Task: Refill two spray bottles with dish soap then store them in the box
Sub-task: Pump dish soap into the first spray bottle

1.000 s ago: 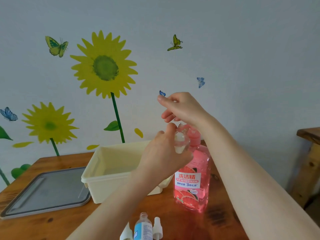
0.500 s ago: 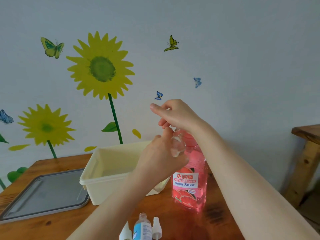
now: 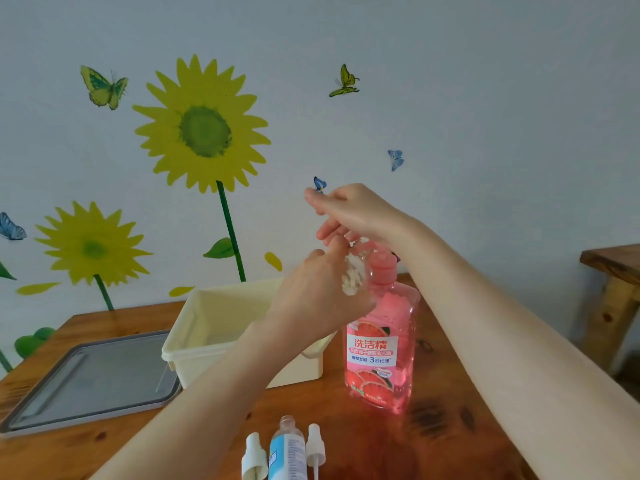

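Note:
A pink dish soap bottle (image 3: 380, 351) with a pump top stands on the wooden table. My left hand (image 3: 318, 292) grips a small clear spray bottle (image 3: 353, 275) and holds it up against the pump's spout. My right hand (image 3: 353, 211) rests on top of the pump head with its fingers fairly straight. A second small bottle (image 3: 287, 452) with a blue label stands uncapped at the near edge. Two white spray heads (image 3: 254, 459) (image 3: 316, 445) lie on either side of it. The cream plastic box (image 3: 194, 344) sits behind my left arm.
A grey lid (image 3: 86, 379) lies flat on the table, left of the box. A second wooden table (image 3: 613, 265) stands at the far right. The wall with sunflower and butterfly stickers runs close behind the table.
My right hand has dipped onto the pump and come back up a little. My left hand keeps the small bottle at the spout, and the view has shifted slightly.

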